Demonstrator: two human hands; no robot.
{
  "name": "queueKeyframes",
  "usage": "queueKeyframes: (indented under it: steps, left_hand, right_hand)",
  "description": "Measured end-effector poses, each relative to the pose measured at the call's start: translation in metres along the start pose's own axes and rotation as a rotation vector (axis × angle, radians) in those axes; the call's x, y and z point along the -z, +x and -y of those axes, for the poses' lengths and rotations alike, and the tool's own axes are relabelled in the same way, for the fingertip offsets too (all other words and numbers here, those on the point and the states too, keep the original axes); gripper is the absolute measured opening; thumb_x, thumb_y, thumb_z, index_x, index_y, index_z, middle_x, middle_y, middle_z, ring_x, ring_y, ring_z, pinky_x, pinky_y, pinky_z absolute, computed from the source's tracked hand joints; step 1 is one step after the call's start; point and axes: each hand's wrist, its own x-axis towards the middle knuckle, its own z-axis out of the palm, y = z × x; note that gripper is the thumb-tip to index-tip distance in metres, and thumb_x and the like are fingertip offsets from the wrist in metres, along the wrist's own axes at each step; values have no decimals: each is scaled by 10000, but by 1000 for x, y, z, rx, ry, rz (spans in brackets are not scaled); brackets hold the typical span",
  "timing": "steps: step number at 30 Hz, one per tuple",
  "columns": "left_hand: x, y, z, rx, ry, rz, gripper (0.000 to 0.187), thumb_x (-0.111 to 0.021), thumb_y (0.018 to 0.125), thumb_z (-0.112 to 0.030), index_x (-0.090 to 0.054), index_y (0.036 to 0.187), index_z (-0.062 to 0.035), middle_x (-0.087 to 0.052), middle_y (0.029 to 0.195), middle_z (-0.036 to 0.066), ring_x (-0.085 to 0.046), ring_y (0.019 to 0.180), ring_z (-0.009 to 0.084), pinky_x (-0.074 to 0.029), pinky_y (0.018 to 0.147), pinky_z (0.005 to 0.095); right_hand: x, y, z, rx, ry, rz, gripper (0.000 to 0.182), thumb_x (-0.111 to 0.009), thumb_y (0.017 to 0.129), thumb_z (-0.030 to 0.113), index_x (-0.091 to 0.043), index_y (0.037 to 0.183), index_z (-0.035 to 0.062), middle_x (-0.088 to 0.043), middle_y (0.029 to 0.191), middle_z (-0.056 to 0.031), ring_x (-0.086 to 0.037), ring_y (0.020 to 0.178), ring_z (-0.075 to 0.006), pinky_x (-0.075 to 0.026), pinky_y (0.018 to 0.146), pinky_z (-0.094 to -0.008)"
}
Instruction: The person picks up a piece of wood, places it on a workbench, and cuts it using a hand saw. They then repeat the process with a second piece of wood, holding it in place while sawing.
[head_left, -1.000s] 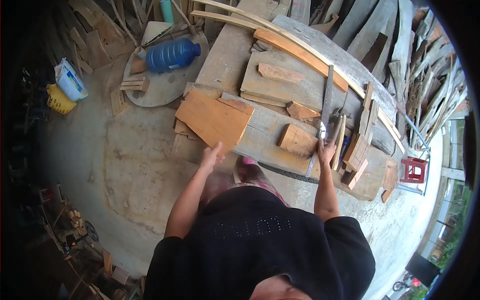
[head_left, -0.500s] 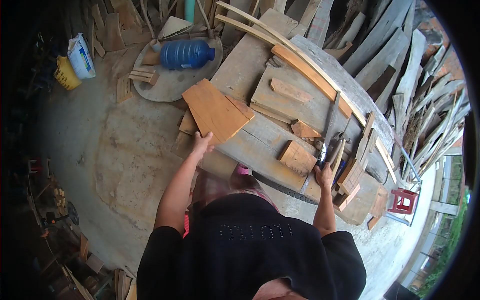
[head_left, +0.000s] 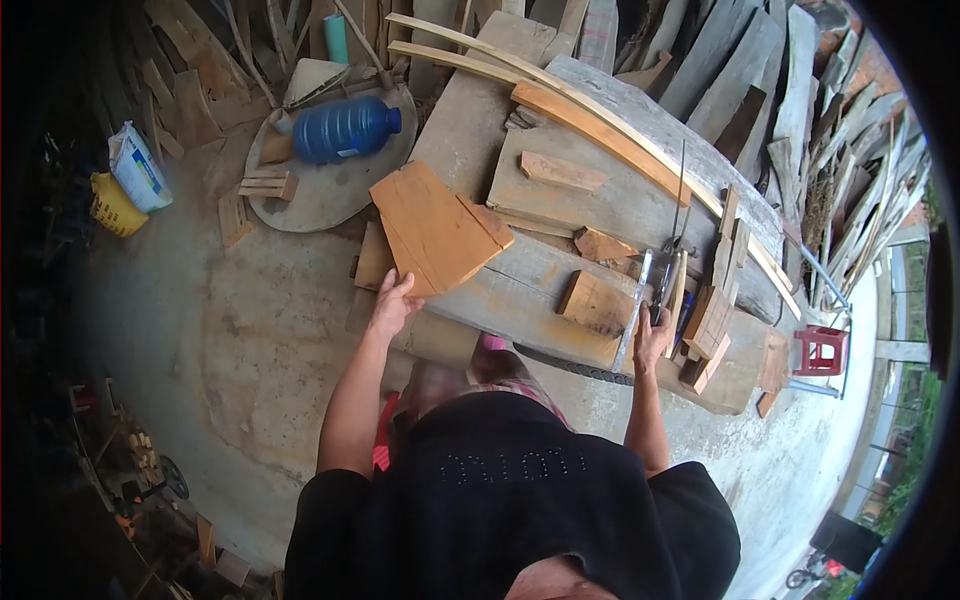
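My left hand [head_left: 394, 308] grips the near edge of an orange-brown wooden board [head_left: 435, 235], thumb on its upper face. The board has slanted sides and a dark line near its right edge. Over at the right, my right hand [head_left: 654, 336] is closed around the dark handle of a handsaw [head_left: 678, 205]. Its thin blade points away from me and shows almost edge-on. A metal ruler [head_left: 632, 320] lies just left of that hand, beside a small wood block [head_left: 596, 303]. Wood offcuts [head_left: 706, 322] lie to its right.
Long curved strips [head_left: 590, 105] and a thick orange plank [head_left: 600, 145] lie across the wooden work surface [head_left: 530, 275]. A blue water bottle [head_left: 345, 130] rests on a round slab [head_left: 320, 205]. Grey boards [head_left: 740, 80] lean behind; a red stool [head_left: 822, 350] stands right.
The handsaw has turned, its blade now nearly edge-on, and it has come away from the offcuts slightly. My left hand still holds the board. The whole view has shifted a little.
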Motion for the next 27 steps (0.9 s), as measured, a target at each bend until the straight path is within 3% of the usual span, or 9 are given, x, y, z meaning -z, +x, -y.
queueKeyframes:
  steps: [3,10,13,20,21,22,27]
  left_hand:
    - [-33,1,-1,-25,29,72,463,-640,923,-278,-437,1318,-146,-583,1148,32,-614,675,128,-511,567,243]
    - [-85,81,-23,-1,288,35,518,-636,918,-313,-409,1354,-150,-614,1124,85,-593,552,134,-476,502,245]
    - [-94,110,-32,-25,338,10,452,-608,938,-318,-431,1321,-158,-646,1012,74,-588,530,126,-466,465,248]
    - [-83,130,-35,-24,381,89,412,-569,967,-332,-417,1308,-158,-659,959,76,-615,584,138,-499,497,255]
    - [-82,122,-37,-13,382,88,410,-562,971,-327,-404,1308,-154,-660,953,74,-617,588,139,-503,508,259]
    - [-78,115,-35,-2,383,83,409,-556,975,-322,-391,1307,-150,-661,947,71,-619,592,140,-507,519,263]
    - [-55,85,-16,-46,227,119,393,-549,980,-338,-364,1267,-142,-654,1002,87,-628,624,143,-496,571,259]
  right_hand:
    - [1,-18,19,-32,114,26,359,-703,877,326,-558,818,3,-458,637,4,-394,608,-92,-359,539,-285]
    - [-10,-59,66,-194,168,182,297,-671,910,323,-580,885,41,-495,660,34,-456,553,-53,-402,478,-231]
    - [-20,-78,72,-190,187,223,338,-618,935,367,-575,946,32,-518,657,4,-514,557,-79,-474,509,-256]
    - [-49,-105,83,16,11,233,294,-608,947,279,-591,1019,-6,-521,612,-31,-518,530,-115,-438,502,-285]
    - [-56,-103,83,41,24,241,287,-614,941,258,-600,1048,-7,-524,610,-42,-534,529,-127,-433,501,-293]
    - [-61,-101,95,-41,47,275,300,-642,915,253,-610,1063,-7,-605,766,-197,-602,645,-323,-467,601,-400]
    - [-92,-90,120,86,-13,307,277,-644,912,240,-594,1042,0,-607,766,-210,-609,653,-366,-474,606,-409]
